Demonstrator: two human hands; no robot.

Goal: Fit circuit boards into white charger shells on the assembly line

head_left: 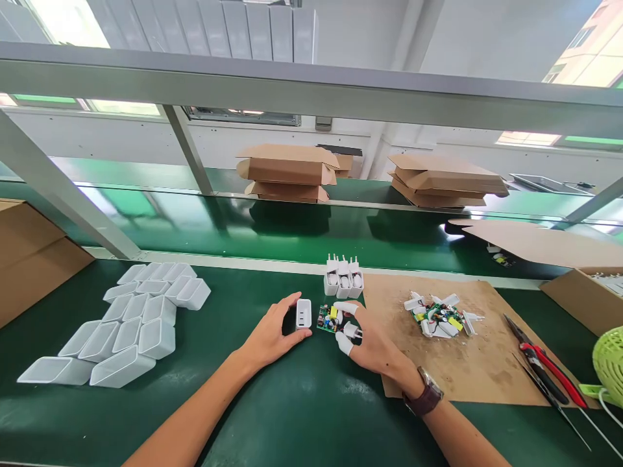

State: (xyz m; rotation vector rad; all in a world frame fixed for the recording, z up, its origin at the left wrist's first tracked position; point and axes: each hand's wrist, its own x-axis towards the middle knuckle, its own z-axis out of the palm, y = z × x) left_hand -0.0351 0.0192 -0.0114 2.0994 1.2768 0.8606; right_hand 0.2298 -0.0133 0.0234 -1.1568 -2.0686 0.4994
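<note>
My left hand holds a white charger housing between thumb and fingers, its face with two slots turned up. Close by on the right, my right hand, with white finger cots on thumb and forefinger and a watch at the wrist, grips a green circuit board joined to a white plug end. Board and housing are a small gap apart. Just beyond the hands stand several white plug chargers, pins up. To the left lie rows of hollow white housings.
Brown cardboard on the green bench carries a heap of circuit boards and white pieces, red-handled pliers and tweezers. A green fan and a box stand right; cartons lie behind a metal rail.
</note>
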